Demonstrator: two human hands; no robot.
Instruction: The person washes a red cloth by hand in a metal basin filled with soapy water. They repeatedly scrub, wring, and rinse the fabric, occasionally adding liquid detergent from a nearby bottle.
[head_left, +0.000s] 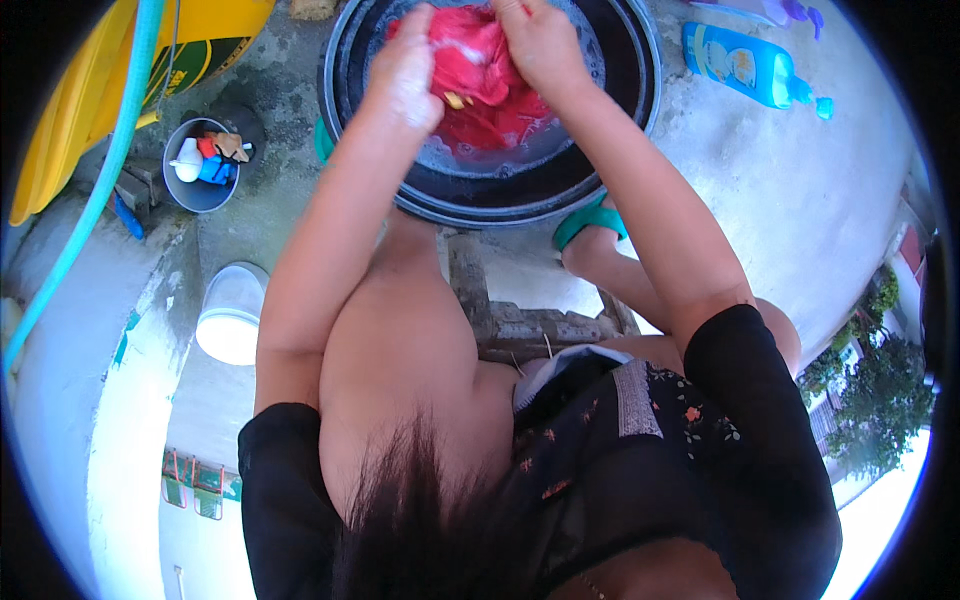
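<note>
Red wet cloth is bunched between my two hands over a round black tub. My left hand, with white suds on its wrist, grips the cloth's left side. On the cloth's right side, my right hand has hold of it, its fingers partly cut off by the top of the picture. Yellow marks show on the lower part of the bunch. More of the red cloth hangs into the soapy water, where bubbles float.
A blue bottle lies right of the tub, its cap beside it. Leftward stand a grey bucket holding small items and a white bucket. A green hose crosses the left side before a yellow wheelbarrow-like object.
</note>
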